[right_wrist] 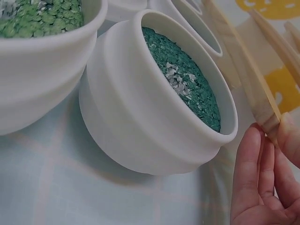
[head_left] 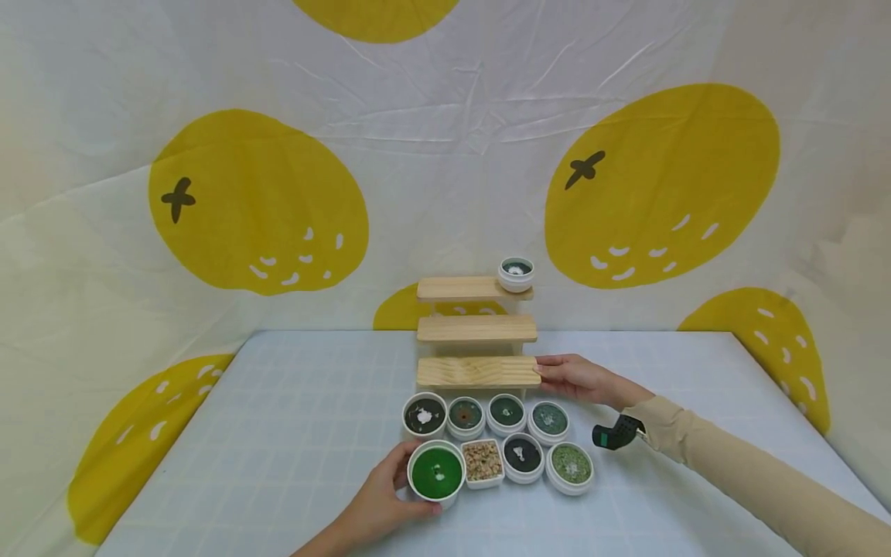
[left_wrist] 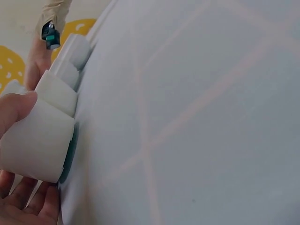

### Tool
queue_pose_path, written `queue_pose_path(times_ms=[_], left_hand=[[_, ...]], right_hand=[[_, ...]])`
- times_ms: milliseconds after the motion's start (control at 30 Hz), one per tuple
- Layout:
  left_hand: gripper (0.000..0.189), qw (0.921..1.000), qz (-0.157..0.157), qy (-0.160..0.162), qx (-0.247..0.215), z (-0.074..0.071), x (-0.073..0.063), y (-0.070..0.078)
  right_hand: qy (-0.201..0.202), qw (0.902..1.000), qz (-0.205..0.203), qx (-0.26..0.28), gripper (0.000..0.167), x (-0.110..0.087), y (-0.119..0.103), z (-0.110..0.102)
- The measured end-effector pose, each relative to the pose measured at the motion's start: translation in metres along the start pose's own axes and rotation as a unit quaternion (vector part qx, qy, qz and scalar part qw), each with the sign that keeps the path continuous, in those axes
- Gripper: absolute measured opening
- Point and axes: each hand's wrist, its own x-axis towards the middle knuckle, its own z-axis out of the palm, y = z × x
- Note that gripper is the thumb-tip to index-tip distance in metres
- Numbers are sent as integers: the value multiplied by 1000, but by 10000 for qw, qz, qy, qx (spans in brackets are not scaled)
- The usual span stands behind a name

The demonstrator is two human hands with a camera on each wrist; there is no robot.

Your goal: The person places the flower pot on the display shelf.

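Pale-blue tabletop (head_left: 278,433); left hand (head_left: 381,491) grips round white green-filled cup (head_left: 436,472), right hand (head_left: 576,377) pinches three-tier wooden stand (head_left: 477,329); tugging could tip top-shelf white pot (head_left: 516,276)

Three-tier pale-wood shelf (head_left: 476,329): on pale-blue checked cloth (head_left: 299,433). Teal-filled round white pot (head_left: 516,275): top tier, right end. Before shelf: bright-green-filled round white pot (head_left: 436,473), left side; square tan-filled white dish (head_left: 483,463), middle; light-green-filled round white pot (head_left: 570,467), past right end. Yellow-patterned white fabric (head_left: 438,193): behind.

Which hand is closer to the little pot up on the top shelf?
Right. The right hand pinches the right end of the bottom shelf, below the top pot; the left hand grips the bright green pot, farther away.
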Motion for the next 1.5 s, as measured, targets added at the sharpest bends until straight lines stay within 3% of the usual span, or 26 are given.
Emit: queue_pose_path(times_ms=[500,800,1033,1267,1500], left_hand=[[70,9994,-315,73,-150,4,-4,7],[70,9987,-247,127,428,-4,-6,19],[71,9995,-86,-98,278,-8,-7,27],[70,9986,-235,-120,451,-11,-6,34],[68,9985,-67,-78,536,-15,-1,44]], right_hand=[[-63,10000,-42,-16,59,-2,-2,0],[15,10000,-5,-51,59,3,1,-3],[-1,10000,0,-21,58,4,2,-5],[-42,10000,-26,-65,61,3,1,-2],[-81,9999,-56,-115,61,3,2,-3]])
